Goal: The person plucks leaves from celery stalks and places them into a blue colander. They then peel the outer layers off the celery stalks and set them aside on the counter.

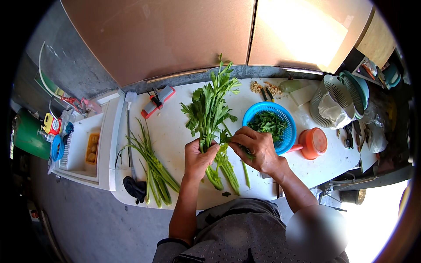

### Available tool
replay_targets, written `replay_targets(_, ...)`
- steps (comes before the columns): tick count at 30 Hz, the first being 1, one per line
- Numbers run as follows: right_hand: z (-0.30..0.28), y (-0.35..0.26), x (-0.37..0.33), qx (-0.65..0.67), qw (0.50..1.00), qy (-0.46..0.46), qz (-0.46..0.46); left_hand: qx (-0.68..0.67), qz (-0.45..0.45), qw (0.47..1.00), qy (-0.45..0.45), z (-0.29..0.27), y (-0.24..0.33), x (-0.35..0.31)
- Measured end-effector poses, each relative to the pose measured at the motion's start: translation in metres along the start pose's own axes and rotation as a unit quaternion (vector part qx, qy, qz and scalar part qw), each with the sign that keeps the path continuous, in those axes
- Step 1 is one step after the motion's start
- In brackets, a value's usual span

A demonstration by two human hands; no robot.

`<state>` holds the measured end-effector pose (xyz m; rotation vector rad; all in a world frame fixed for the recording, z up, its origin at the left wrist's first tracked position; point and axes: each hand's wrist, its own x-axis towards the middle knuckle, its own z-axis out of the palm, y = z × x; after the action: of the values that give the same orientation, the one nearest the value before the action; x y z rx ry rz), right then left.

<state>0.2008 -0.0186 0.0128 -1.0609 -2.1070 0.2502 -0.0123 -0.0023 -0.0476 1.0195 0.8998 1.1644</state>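
My left hand [198, 158] is closed around the stalks of a leafy celery bunch [209, 109], whose leaves point away from me and whose pale lower stalks point back toward the table's near edge. My right hand [256, 149] is beside it on the right, fingers pinched together on some celery leaves; part of these is hidden by the fingers. Just beyond my right hand, a round blue plastic basket [289, 141] holds loose green leaves [268, 124]. To the left, several stalks with few leaves [158, 177] lie in a pile on the white table [175, 127].
A red and grey tool [158, 101] lies at the back left. An orange handled pot [315, 143] stands right of the blue basket, with a white colander [325, 100] behind it. A black cloth [134, 189] lies near the left edge, beside a white sink [75, 149].
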Motion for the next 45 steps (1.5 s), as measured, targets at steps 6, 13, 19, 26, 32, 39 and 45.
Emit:
replay_targets(6, -0.015, -0.002, 0.003, 0.016, 0.994, -0.004, -0.104, 0.054, -0.004, 0.998, -0.010, 0.006, 0.003, 0.003)
replay_targets(13, -0.008, 0.008, 0.008, 0.044, 0.985, -0.163, -0.048, 0.036, -0.042, 0.997, -0.059, 0.007, 0.005, 0.000)
replay_targets(19, -0.012, 0.009, 0.014, 0.029, 0.981, -0.188, -0.044, 0.059, -0.058, 0.994, -0.066, 0.010, 0.007, 0.002)
replay_targets(26, -0.001, 0.022, 0.001, -0.069, 0.984, -0.161, -0.030, 0.090, -0.026, 0.992, -0.080, 0.016, -0.004, 0.008)
replay_targets(32, -0.019, 0.112, -0.047, -0.135, 0.975, -0.051, 0.170, 0.101, -0.005, 0.992, -0.082, 0.019, 0.003, -0.002)
replay_targets(39, -0.044, 0.056, -0.017, 0.134, 0.939, 0.010, 0.316, 0.088, 0.001, 0.993, -0.073, 0.033, -0.004, 0.004)
replay_targets(45, 0.000, 0.018, 0.003, 0.384, 0.880, 0.023, 0.280, 0.153, 0.071, 0.981, -0.093, 0.043, -0.006, 0.006)
